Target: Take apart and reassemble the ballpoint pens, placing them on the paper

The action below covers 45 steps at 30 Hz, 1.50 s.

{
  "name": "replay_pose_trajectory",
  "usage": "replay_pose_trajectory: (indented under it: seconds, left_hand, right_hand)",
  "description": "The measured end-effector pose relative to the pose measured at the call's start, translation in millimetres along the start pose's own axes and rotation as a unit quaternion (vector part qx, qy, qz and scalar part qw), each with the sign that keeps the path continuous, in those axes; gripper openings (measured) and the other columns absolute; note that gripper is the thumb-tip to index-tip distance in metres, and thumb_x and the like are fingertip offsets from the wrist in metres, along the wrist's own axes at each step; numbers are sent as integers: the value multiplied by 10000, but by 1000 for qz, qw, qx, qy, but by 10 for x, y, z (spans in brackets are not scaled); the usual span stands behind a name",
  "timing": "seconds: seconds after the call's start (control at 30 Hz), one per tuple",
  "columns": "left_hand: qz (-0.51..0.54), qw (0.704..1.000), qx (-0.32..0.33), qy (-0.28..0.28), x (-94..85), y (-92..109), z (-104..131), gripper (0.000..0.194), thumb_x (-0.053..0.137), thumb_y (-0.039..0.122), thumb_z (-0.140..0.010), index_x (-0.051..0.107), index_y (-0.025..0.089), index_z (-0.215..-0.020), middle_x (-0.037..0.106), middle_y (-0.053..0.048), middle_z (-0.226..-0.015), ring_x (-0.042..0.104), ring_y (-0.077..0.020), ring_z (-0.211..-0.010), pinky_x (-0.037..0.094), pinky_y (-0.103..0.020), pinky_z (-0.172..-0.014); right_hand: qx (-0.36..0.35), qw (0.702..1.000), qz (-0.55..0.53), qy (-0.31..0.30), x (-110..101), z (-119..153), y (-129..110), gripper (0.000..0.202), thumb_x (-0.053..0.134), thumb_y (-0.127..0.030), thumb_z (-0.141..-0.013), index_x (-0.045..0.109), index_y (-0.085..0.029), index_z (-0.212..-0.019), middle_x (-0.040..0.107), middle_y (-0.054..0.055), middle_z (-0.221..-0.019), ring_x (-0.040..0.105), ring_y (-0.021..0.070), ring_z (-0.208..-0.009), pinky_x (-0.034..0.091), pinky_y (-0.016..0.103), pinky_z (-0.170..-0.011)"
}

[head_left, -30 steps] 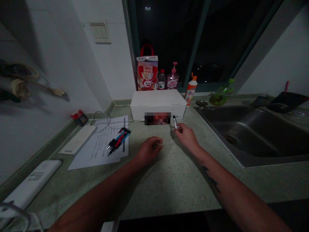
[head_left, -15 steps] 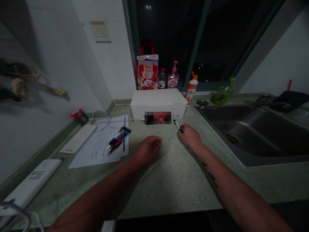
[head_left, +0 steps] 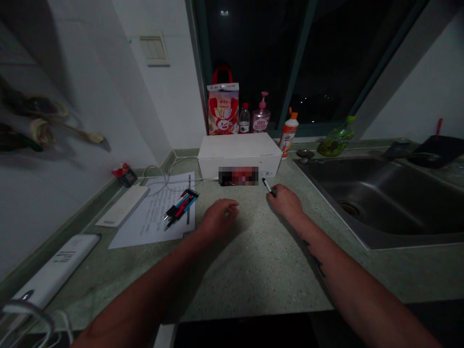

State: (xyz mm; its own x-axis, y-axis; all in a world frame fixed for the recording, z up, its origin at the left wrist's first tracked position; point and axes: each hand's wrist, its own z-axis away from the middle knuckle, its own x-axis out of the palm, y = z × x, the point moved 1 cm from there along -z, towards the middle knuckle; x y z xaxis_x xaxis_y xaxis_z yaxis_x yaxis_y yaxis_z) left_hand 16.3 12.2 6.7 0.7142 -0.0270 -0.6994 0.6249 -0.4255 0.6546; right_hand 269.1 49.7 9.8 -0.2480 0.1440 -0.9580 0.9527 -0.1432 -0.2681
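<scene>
My right hand (head_left: pixel 286 200) is closed around a white pen (head_left: pixel 267 185) with a dark tip end, which points away toward a white box (head_left: pixel 239 150). The pen's lower end is hidden by the fingers. Over the middle of the counter, my left hand (head_left: pixel 219 215) has its fingers loosely bent, with a gap between thumb and fingers and nothing visible in it. Left of that hand, several pens (head_left: pixel 181 208), black, red and blue, lie bunched on printed sheets of paper (head_left: pixel 145 227). A blurred-out dark and red object (head_left: pixel 238 176) stands against the box front.
A metal sink (head_left: pixel 362 193) is set into the counter at right. Bottles, including an orange-capped one (head_left: pixel 289 133), and a red bag (head_left: pixel 223 110) stand behind the box. At left lie a flat white box (head_left: pixel 123 207), a white power strip (head_left: pixel 60 266) and cables.
My left hand has shifted slightly left and away from me. My right hand keeps the pen in nearly the same spot. The view has moved slightly.
</scene>
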Motion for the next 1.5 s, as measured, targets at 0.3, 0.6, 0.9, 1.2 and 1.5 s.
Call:
replay_pose_trajectory:
  seconds: [0.3,0.6,0.9,1.2,1.5]
  left_hand:
    - [-426,882,-204,3,-764,-154,-107,321,421,182,-925,682,96,-1090,693,-209,-1094,643,-349,-1062,514,-423,-842]
    - [-449,863,-226,-47,-664,-225,-72,413,316,98,-948,686,86,-1130,700,-232,-1095,679,-334,-1046,524,-383,-796]
    - [-447,862,-220,-95,-665,-274,-92,386,344,101,-928,684,74,-1111,700,-244,-1113,677,-336,-1048,528,-391,-805]
    - [-306,945,-50,-101,-262,87,-26,233,509,186,-920,706,149,-1039,689,-154,-1027,653,-295,-991,486,-385,-869]
    - [-64,996,-18,-57,-67,103,31,244,530,256,-962,705,211,-1127,711,-60,-1066,662,-226,-979,486,-323,-843]
  right_hand:
    - [-10,1000,-6,28,-108,96,-72,412,514,-356,-970,618,-136,-1303,692,180,-1256,699,302,-1048,506,351,-808]
    - [-53,998,-23,24,-149,247,-204,411,502,-343,-983,614,-146,-1325,709,159,-1212,700,288,-1015,503,346,-815]
    - [-134,988,-70,11,-116,394,-369,297,533,-294,-975,687,-176,-1200,737,100,-1082,698,247,-954,503,341,-818]
    - [-359,922,-144,-14,-40,581,-580,313,559,-270,-1000,624,-195,-1297,666,103,-1260,593,249,-1191,460,374,-1016]
    - [-269,902,-308,-136,96,321,-361,202,524,-278,-991,692,-200,-912,692,23,-779,617,166,-736,453,292,-712]
